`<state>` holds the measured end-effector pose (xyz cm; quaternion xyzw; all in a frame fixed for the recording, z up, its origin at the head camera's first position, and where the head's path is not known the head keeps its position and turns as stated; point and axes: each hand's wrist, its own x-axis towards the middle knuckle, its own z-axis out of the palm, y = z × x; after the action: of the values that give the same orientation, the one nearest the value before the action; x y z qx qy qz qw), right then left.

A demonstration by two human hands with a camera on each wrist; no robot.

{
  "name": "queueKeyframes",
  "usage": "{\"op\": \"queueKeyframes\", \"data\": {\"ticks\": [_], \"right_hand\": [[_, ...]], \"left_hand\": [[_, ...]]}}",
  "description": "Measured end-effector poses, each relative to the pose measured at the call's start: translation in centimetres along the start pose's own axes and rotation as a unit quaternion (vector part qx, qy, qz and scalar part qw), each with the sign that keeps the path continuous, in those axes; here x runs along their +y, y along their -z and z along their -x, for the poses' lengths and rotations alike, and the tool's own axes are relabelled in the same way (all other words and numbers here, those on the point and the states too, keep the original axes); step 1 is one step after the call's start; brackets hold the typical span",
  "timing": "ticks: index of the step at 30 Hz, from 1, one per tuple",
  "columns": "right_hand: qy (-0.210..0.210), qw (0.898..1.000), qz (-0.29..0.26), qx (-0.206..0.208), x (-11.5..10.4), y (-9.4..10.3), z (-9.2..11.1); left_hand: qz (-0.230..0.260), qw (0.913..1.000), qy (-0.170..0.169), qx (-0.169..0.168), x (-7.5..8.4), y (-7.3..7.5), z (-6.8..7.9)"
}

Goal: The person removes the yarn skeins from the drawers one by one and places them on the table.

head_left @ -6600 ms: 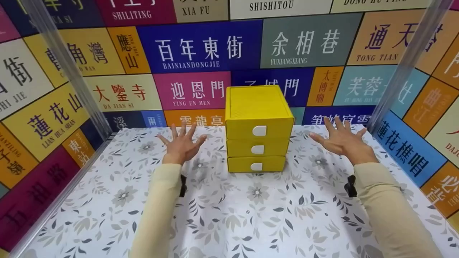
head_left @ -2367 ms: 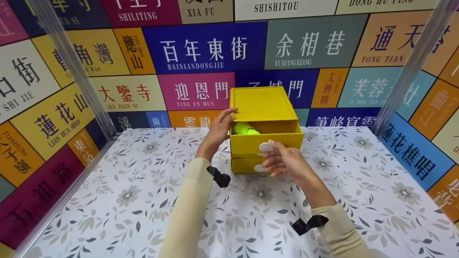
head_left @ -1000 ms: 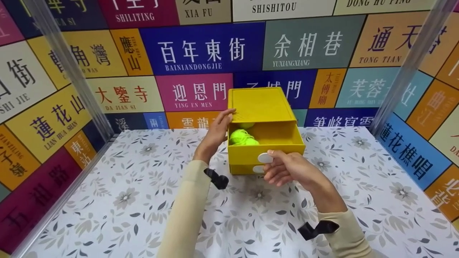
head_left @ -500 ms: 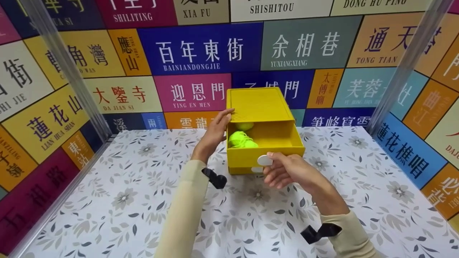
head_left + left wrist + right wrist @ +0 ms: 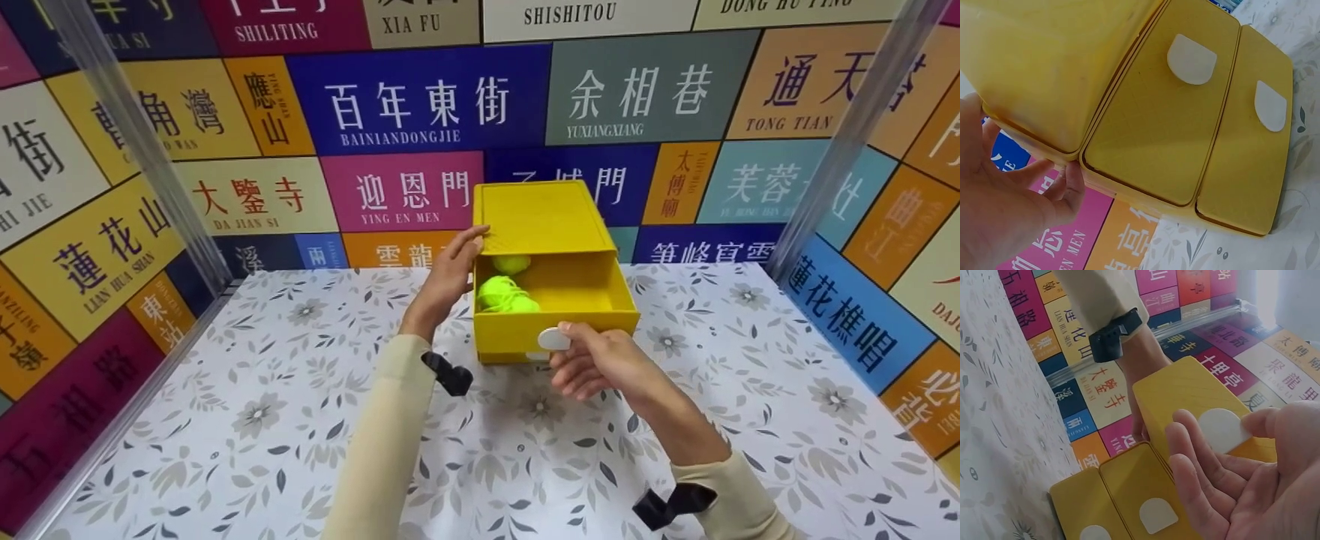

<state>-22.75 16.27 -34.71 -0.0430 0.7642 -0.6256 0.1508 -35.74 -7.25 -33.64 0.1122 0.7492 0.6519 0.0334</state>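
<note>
A yellow three-drawer cabinet (image 5: 544,217) stands on the table, its top drawer (image 5: 525,328) pulled out toward me. Inside, on the left, lies a neon green ball of yarn (image 5: 506,295); behind it, partly under the cabinet's top, sits a second round green thing (image 5: 511,263). My right hand (image 5: 607,360) pinches the white drawer handle (image 5: 554,339) by its right edge, thumb on its face, other fingers loosely bent below. My left hand (image 5: 442,281) rests against the cabinet's left side, a fingertip at the top edge. Its fingers (image 5: 1069,183) touch the side in the left wrist view.
The two lower drawers (image 5: 1151,112) are closed, each with a white handle (image 5: 1192,59). A floral cloth (image 5: 262,450) covers the table. Sign-printed walls (image 5: 420,97) rise behind and at both sides, with clear corner posts (image 5: 150,150). A black strap device sits on each wrist.
Both hands came from the table's sides to the cabinet. My right hand drew the top drawer out toward me, exposing the green things. In the last half second it moved only slightly.
</note>
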Motion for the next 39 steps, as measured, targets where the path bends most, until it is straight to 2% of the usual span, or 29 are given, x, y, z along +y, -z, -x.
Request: {"op": "queueKeyframes", "data": {"ticks": [9,20,31,39], "right_hand": [[0.005,1.000,0.019,0.005,0.0,-0.8,1.4],[-0.005,1.000,0.015,-0.007,0.5,-0.9,2.7],[-0.012,0.999,0.013,-0.034,1.0,-0.8,3.4],[-0.012,0.999,0.021,-0.037,1.3,-0.6,3.5]], "left_hand": [[-0.009,0.9999,0.006,0.006,0.0,-0.1,-0.1],[0.003,0.9999,-0.009,-0.004,-0.2,-0.1,-0.2],[0.001,1.0000,-0.006,-0.005,-0.2,0.0,-0.1],[0.011,0.9999,-0.009,-0.006,-0.2,0.0,-0.1]]}}
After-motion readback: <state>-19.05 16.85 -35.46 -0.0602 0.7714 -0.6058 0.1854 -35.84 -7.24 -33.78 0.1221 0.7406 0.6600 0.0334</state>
